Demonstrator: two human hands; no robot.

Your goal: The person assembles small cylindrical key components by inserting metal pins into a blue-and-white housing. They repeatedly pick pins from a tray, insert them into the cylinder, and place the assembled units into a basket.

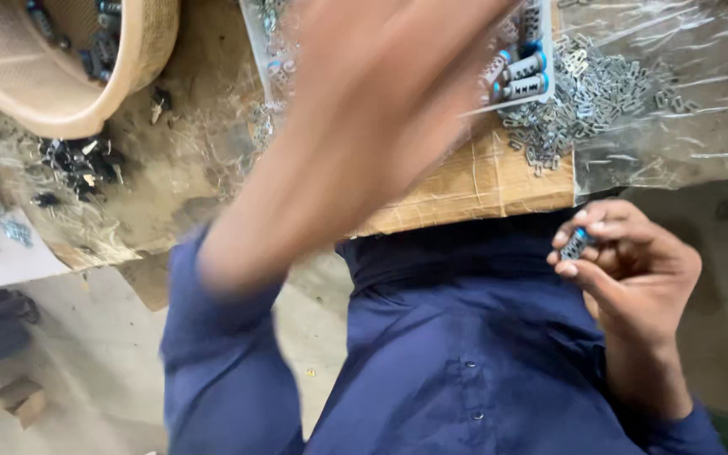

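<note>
My right hand [634, 265] is held in front of my blue shirt [465, 337], its fingers pinching a small grey ribbed part with a blue tip [577, 243]. My left hand [389, 76] is raised over the work surface and heavily blurred by motion. Its fingers cannot be made out, and it hides much of a white tray [547, 94]. That tray holds several similar grey parts with blue caps [522, 74]. A heap of small metal clips [604, 93] lies right of the tray.
A cardboard board [490, 181] sits under the tray. A clear plastic sheet [684, 126] covers the surface at right. A tan round basket [52, 84] with dark parts stands at upper left, with loose dark pieces [77, 164] below it.
</note>
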